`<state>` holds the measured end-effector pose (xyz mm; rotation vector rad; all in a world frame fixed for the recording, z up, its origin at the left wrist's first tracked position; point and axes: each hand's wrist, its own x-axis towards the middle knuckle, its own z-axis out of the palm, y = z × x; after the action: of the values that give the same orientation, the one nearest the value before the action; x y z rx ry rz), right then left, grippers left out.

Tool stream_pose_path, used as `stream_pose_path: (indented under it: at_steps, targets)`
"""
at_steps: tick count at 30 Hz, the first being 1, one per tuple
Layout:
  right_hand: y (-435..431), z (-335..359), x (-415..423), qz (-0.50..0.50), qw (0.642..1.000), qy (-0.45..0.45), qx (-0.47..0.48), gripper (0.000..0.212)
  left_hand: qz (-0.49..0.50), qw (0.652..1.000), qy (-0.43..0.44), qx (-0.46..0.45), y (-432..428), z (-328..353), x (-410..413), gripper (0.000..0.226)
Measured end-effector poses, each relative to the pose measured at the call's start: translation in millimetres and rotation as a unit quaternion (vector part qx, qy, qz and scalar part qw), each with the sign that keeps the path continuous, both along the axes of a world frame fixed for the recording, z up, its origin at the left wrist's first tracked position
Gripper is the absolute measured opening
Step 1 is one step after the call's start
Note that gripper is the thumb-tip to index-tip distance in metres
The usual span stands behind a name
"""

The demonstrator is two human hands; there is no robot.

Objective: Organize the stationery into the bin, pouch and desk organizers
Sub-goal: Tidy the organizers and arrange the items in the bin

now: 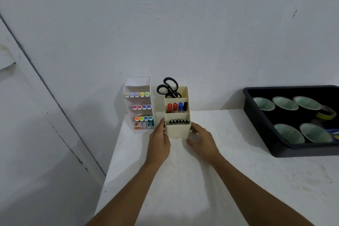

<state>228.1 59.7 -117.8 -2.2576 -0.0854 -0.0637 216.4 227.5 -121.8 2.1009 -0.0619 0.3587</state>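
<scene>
A cream stepped desk organizer [177, 131] stands on the white table near the wall. Black scissors [167, 87] stick out of its back cell, red, blue and black markers [177, 107] fill the middle cell, and several black pens [179, 121] fill the front. My left hand [159, 138] lies against its left side with fingers straight. My right hand [200, 138] touches its right lower corner, fingers relaxed. A white tiered organizer [139, 86] with rows of coloured highlighters [137, 94] and small boxes stands just left.
A black bin [275, 145] sits at the right of the table, holding several tape rolls [285, 102] and a yellow tape [325, 113]. The white wall rises right behind the organizers. The table's left edge [110, 161] drops off beside my left arm.
</scene>
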Motion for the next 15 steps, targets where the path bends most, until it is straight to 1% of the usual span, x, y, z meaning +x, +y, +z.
stream_pose_path:
  at_steps: [7, 11, 15]
  targets:
    - [2, -13, -10, 0.005, 0.991, -0.098, -0.087, 0.058, -0.016, 0.998, 0.020, 0.055, 3, -10, -5, 0.062]
    - [2, -13, -9, 0.006, 0.988, -0.109, -0.111, 0.061, -0.016, 0.997, 0.017, 0.070, 4, -8, -6, 0.063]
    - [2, -17, -7, 0.010, 0.984, -0.108, -0.140, 0.067, -0.003, 0.995, 0.013, 0.104, 5, -7, -5, 0.065]
